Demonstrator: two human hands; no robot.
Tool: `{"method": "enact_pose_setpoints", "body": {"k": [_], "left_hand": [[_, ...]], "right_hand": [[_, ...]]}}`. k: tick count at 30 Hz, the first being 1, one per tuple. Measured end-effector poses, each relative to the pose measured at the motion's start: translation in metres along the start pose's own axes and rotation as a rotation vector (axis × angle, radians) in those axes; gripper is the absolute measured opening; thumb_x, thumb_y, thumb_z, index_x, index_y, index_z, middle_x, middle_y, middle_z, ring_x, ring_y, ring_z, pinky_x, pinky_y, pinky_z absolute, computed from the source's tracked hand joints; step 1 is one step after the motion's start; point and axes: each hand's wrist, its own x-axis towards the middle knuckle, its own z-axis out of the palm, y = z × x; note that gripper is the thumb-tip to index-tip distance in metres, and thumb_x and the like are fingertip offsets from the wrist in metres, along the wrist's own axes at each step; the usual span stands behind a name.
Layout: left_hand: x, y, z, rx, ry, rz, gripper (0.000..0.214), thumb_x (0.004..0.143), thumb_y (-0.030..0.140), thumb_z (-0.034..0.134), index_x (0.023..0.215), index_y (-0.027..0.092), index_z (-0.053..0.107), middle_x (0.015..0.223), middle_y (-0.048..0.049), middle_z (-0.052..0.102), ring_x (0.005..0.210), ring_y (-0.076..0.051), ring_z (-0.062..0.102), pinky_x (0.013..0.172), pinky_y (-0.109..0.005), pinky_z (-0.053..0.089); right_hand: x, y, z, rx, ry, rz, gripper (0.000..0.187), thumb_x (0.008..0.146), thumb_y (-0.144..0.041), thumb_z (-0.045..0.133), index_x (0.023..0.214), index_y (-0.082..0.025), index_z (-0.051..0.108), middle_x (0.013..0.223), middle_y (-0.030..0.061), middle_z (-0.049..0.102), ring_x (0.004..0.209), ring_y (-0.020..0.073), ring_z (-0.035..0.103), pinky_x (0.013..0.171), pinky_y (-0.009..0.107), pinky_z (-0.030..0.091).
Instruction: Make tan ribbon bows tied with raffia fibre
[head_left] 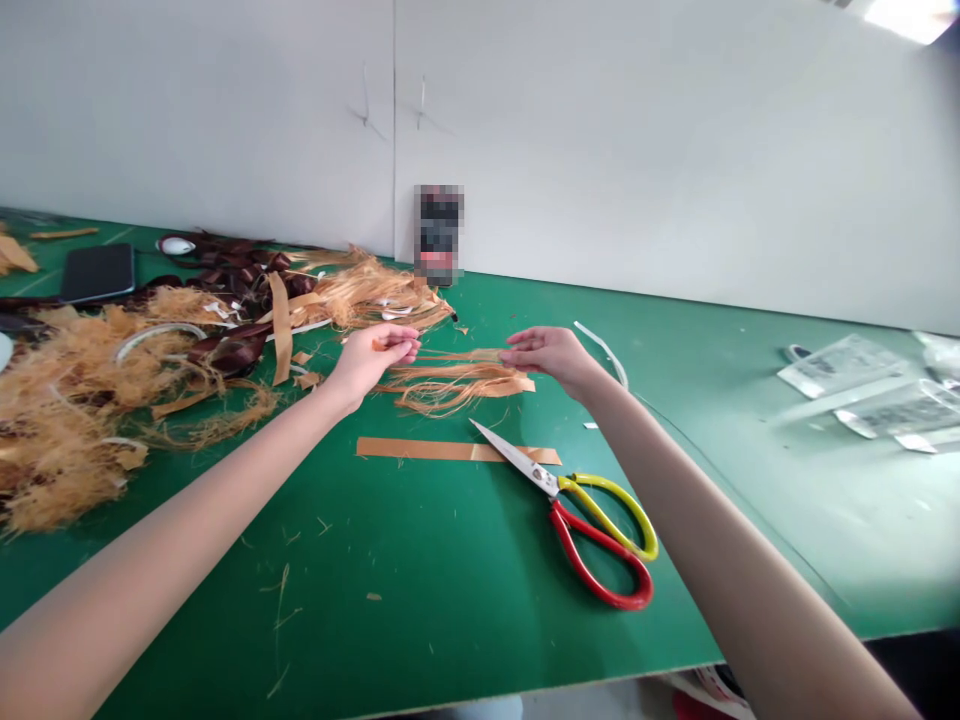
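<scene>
Between my two hands runs a frayed tan ribbon (480, 355), its loose threads stretched to the left. My left hand (381, 352) is closed in a pinch on the thread ends. The fingers of my right hand (544, 352) are pressed on the ribbon's other end. Just below lies a bundle of shredded ribbon strands (457, 385) on the green table. Nearer to me is a flat uncut tan ribbon strip (412, 449). Scissors (559, 490) with one red and one yellow handle rest with their closed blades across that strip.
Piles of tan fibres (67, 420) and dark brown ribbon (232, 350) cover the left side. A dark flat device (97, 273) lies behind them. A blurred-out phone-like object (439, 235) leans on the white wall. Clear plastic packets (847, 365) lie at the right.
</scene>
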Motion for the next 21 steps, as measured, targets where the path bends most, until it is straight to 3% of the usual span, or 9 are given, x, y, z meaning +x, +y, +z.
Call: {"method": "enact_pose_setpoints", "body": {"k": [4, 8, 11, 13, 15, 18, 21], "left_hand": [[0.002, -0.003, 0.001, 0.243, 0.102, 0.045, 0.023, 0.079, 0.012, 0.060, 0.101, 0.013, 0.065, 0.101, -0.0122, 0.071, 0.092, -0.024, 0.067, 0.089, -0.047, 0.053], [-0.009, 0.002, 0.003, 0.489, 0.215, 0.169, 0.036, 0.078, 0.013, 0.060, 0.114, 0.015, 0.061, 0.127, -0.0141, 0.061, 0.124, -0.031, 0.049, 0.110, -0.054, 0.030], [-0.021, 0.006, 0.010, 0.817, 0.045, 0.407, 0.032, 0.084, 0.027, 0.059, 0.115, 0.018, 0.063, 0.131, -0.0110, 0.060, 0.128, -0.031, 0.045, 0.110, -0.051, 0.028], [-0.025, 0.003, 0.015, 1.022, -0.130, 0.543, 0.040, 0.086, 0.038, 0.059, 0.120, 0.017, 0.060, 0.132, -0.0117, 0.060, 0.127, -0.031, 0.047, 0.106, -0.049, 0.031], [-0.023, -0.003, 0.017, 1.118, -0.235, 0.580, 0.044, 0.087, 0.041, 0.060, 0.122, 0.015, 0.059, 0.128, -0.0127, 0.062, 0.121, -0.032, 0.052, 0.099, -0.047, 0.036], [-0.014, -0.011, 0.017, 1.156, -0.267, 0.571, 0.032, 0.090, 0.034, 0.059, 0.114, 0.013, 0.063, 0.113, -0.0118, 0.068, 0.103, -0.029, 0.060, 0.086, -0.041, 0.042], [-0.012, -0.008, 0.017, 1.142, -0.238, 0.585, 0.027, 0.092, 0.026, 0.055, 0.113, 0.011, 0.062, 0.112, -0.0127, 0.066, 0.102, -0.028, 0.059, 0.085, -0.040, 0.041]], "right_hand": [[0.006, 0.022, 0.001, -0.158, 0.028, 0.007, 0.030, 0.051, -0.019, 0.087, 0.069, -0.015, 0.064, 0.060, 0.0030, 0.068, 0.057, 0.0173, 0.066, 0.057, 0.031, 0.056], [0.006, 0.031, 0.001, -0.369, 0.133, -0.036, 0.036, 0.050, -0.025, 0.086, 0.076, -0.015, 0.064, 0.075, 0.0063, 0.069, 0.073, 0.0225, 0.065, 0.069, 0.036, 0.052], [-0.004, 0.023, 0.004, -0.478, 0.178, -0.095, 0.041, 0.058, -0.033, 0.082, 0.090, -0.015, 0.064, 0.095, 0.0107, 0.067, 0.090, 0.0258, 0.062, 0.079, 0.039, 0.048], [-0.017, 0.015, 0.010, -0.506, 0.088, -0.129, 0.041, 0.063, -0.037, 0.078, 0.095, -0.015, 0.064, 0.093, 0.0086, 0.066, 0.087, 0.0230, 0.061, 0.077, 0.036, 0.047], [-0.031, 0.009, 0.018, -0.503, -0.089, -0.151, 0.044, 0.062, -0.042, 0.079, 0.095, -0.017, 0.066, 0.085, 0.0044, 0.067, 0.077, 0.0188, 0.061, 0.071, 0.032, 0.048], [-0.049, 0.007, 0.029, -0.507, -0.267, -0.153, 0.057, 0.053, -0.038, 0.085, 0.102, -0.017, 0.066, 0.086, 0.0029, 0.067, 0.075, 0.0171, 0.061, 0.069, 0.030, 0.048], [-0.056, 0.011, 0.035, -0.511, -0.316, -0.126, 0.052, 0.054, -0.027, 0.083, 0.101, -0.015, 0.065, 0.084, 0.0034, 0.066, 0.072, 0.0169, 0.060, 0.066, 0.031, 0.048]]}}
